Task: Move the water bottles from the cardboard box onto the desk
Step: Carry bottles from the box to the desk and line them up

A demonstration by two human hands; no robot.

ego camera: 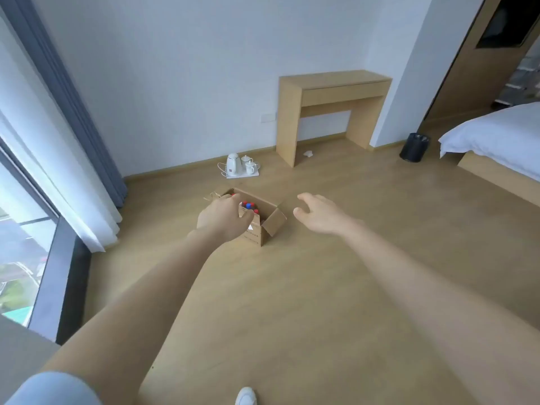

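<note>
An open cardboard box (270, 226) sits on the wooden floor in the middle of the head view. Inside it stand water bottles (249, 206) with red and blue caps; only their tops show. My left hand (223, 219) hovers over the box's near left part, fingers loosely curled, holding nothing, and hides part of the box. My right hand (320, 214) is stretched out to the right of the box, fingers relaxed and empty. The light wooden desk (333, 80) stands against the far wall, its top bare.
A white kettle with cups on a tray (241, 168) sits on the floor by the wall. A black bin (414, 147) stands right of the desk. A bed (493, 133) fills the right side. Curtains and a window (35, 171) line the left. My shoe (246, 396) shows at the bottom.
</note>
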